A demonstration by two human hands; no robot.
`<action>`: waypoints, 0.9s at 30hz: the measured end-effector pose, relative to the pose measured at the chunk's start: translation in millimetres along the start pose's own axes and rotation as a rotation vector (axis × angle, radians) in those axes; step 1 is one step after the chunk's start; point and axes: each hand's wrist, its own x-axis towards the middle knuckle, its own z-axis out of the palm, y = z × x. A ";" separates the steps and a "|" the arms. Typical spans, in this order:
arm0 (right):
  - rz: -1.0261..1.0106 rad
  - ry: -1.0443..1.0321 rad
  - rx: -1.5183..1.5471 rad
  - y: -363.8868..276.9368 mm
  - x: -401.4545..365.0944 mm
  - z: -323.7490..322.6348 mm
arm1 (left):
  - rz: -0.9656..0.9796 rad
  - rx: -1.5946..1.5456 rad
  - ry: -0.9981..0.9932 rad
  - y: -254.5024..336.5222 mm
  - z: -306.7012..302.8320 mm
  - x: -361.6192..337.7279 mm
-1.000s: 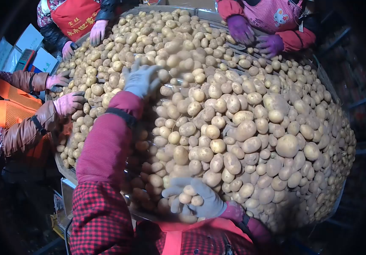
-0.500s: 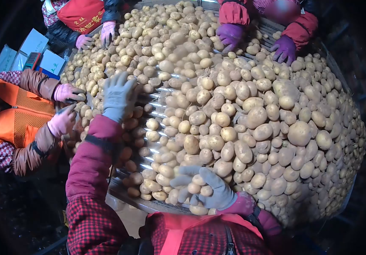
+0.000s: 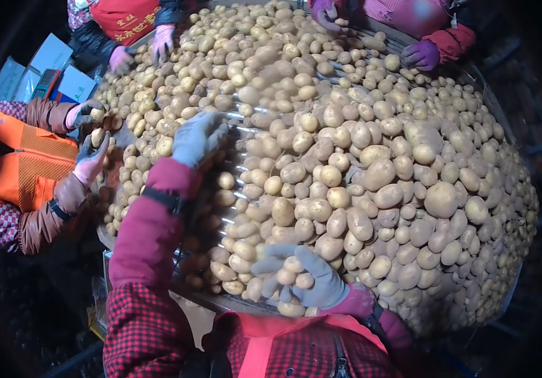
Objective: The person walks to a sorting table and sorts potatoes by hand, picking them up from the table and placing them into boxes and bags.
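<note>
My left hand (image 3: 198, 137), in a grey glove, reaches over the left part of the potato pile; its fingers point right, and whether anything is under them is hidden. At the near edge my right hand (image 3: 315, 277), gloved in grey too, is closed round a few small potatoes (image 3: 287, 276). A large heap of potatoes (image 3: 378, 173) spreads from the middle to the right. Between my hands, metal rollers (image 3: 228, 220) show through a gap in the potatoes.
A co-worker in an orange vest (image 3: 31, 157) holds potatoes at the left. Two other co-workers' gloved hands (image 3: 163, 41) (image 3: 421, 55) are at the far side. Boxes (image 3: 50, 53) stand at the upper left. The table's near edge (image 3: 214, 303) runs before my body.
My left hand has moved right, its fingers turned from upward to rightward. My right hand has barely moved. The orange-vested co-worker has picked up potatoes, and the far-right co-worker's hands have shifted.
</note>
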 end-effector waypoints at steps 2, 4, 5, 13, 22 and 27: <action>0.000 0.019 0.091 0.4 0.2 2.3 | -0.158 -0.224 0.102 7.2 -21.7 -41.7; -0.013 0.013 0.110 -0.2 -0.1 1.5 | -0.230 -0.372 0.245 -7.9 -31.3 -93.4; -0.002 0.002 0.073 -0.3 0.5 0.5 | -0.222 -0.404 0.335 -27.4 -31.7 -124.8; -0.119 0.133 0.037 12.4 -11.3 -9.3 | -0.925 -0.063 0.871 -48.0 -63.8 -446.2; -0.016 0.168 -0.075 20.6 -12.3 -12.6 | -1.572 0.380 1.128 69.3 4.8 -799.8; 0.015 0.169 -0.110 26.3 -10.4 -11.4 | -2.102 0.162 0.699 148.3 51.2 -830.7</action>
